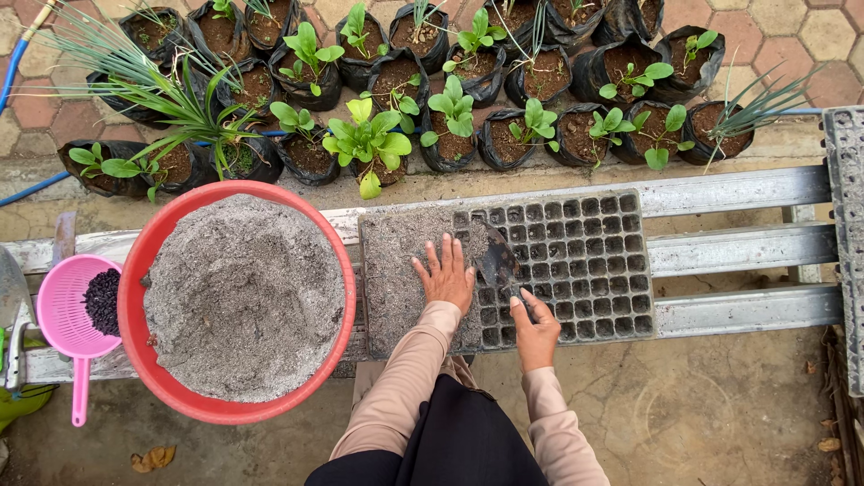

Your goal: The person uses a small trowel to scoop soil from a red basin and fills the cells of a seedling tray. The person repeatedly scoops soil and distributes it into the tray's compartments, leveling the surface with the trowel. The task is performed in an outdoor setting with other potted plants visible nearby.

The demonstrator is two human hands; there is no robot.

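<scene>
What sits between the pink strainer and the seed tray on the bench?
In the head view, a red basin heaped with grey soil mix lies between pink strainer and seed tray.

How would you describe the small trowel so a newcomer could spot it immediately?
Find the black seedling tray lying on the grey bench. At its boundary between soil-filled and empty cells, the right hand holds a small trowel; its dark pointed blade is the only tool on the tray.

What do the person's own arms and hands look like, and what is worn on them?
Both arms wear long, plain beige fabric sleeves reaching the wrists. The left hand and right hand are bare: no gloves, and no rings or watch that I can make out. A dark garment covers the body.
</scene>
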